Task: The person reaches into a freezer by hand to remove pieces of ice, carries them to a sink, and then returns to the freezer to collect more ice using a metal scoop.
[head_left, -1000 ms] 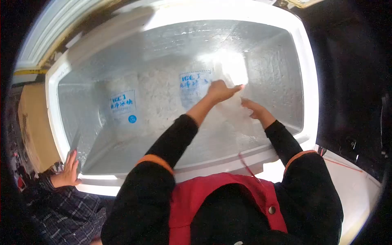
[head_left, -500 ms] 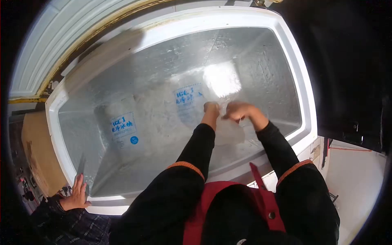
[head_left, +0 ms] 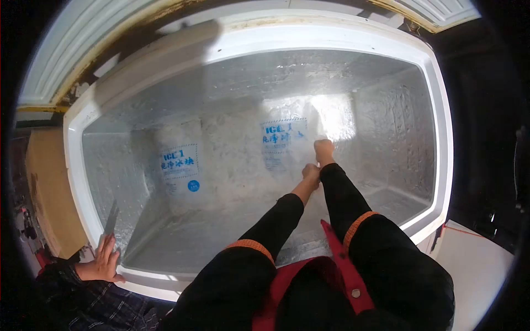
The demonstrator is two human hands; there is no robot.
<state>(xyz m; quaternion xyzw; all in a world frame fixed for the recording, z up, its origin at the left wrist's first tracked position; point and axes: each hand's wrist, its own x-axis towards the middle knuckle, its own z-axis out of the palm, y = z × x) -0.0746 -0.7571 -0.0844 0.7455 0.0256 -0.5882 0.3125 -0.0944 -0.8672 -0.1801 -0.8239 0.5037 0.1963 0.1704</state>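
Reaching down into a white-rimmed chest freezer, two bare hands are being held close together.
The left hand and right hand are being curled closed; what is being gripped cannot be told. Just left of them, a blue-printed ice bag is lying; another printed bag is lying farther left. The rim is being touched by another person's hand.
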